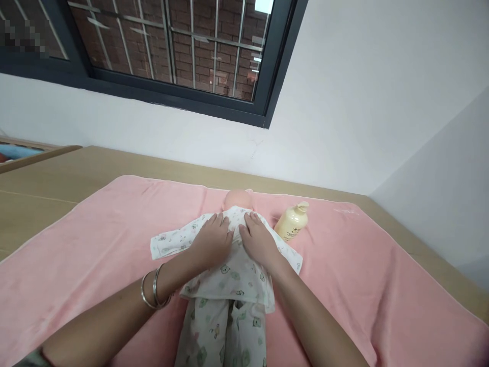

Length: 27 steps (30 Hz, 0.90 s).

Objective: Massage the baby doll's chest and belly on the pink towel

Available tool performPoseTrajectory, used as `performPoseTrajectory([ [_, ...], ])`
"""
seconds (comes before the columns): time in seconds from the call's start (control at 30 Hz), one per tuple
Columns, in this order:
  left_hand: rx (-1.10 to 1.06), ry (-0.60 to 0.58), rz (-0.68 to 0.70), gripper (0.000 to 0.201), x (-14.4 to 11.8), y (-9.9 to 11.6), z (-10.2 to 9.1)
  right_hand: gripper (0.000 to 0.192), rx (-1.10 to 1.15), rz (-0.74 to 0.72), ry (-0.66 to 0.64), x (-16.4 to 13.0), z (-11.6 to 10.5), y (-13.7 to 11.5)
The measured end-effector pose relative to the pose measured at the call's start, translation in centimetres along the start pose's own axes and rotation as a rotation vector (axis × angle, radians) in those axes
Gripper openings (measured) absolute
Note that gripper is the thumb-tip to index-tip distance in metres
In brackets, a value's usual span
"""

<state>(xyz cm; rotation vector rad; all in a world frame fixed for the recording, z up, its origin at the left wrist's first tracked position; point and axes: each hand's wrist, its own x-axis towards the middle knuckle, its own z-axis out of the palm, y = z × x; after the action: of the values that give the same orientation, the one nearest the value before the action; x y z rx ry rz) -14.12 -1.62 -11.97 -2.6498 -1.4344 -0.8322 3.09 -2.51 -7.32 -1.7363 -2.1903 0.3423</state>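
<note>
A baby doll lies on a pink blanket [332, 300], its bald head [237, 199] pointing away from me. It wears a white printed long-sleeved top [240, 278] and matching trousers [214, 331], both sleeves spread out to the sides. I cannot tell whether it lies face up or face down. On the left of its upper body rests my left hand [214, 239], flat, fingers stretched toward the shoulder. My right hand [260, 242] lies flat on the other side, fingertips near the collar. Neither hand holds anything. Two silver bangles [155, 288] circle my left wrist.
A pale yellow pump bottle [292, 221] leans on the blanket right of the doll, close to its sleeve. Behind the wooden surface [95, 163] rises a white wall [324, 102] with a dark-framed barred window [267, 86]. A wooden rail [46, 155] stands at far left.
</note>
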Motion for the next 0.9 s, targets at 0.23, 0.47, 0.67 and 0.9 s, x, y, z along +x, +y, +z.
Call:
performPoseTrajectory([
  [0.23,0.094,-0.020,0.131,0.037,0.6,-0.4,0.2,0.053,-0.203,-0.061,0.088,-1.1,1.6,-1.8],
  [0.47,0.030,0.078,-0.145,0.045,1.2,-0.7,1.7,0.049,-0.169,-0.042,0.079,-1.6,1.3,-1.9],
  [0.67,0.080,0.151,-0.137,0.046,-0.8,2.9,1.7,0.040,-0.007,0.000,0.059,1.3,-0.3,1.2],
  [0.9,0.130,0.055,0.000,0.034,0.3,0.3,1.0,0.051,-0.122,0.012,0.054,-1.5,0.9,-2.0],
])
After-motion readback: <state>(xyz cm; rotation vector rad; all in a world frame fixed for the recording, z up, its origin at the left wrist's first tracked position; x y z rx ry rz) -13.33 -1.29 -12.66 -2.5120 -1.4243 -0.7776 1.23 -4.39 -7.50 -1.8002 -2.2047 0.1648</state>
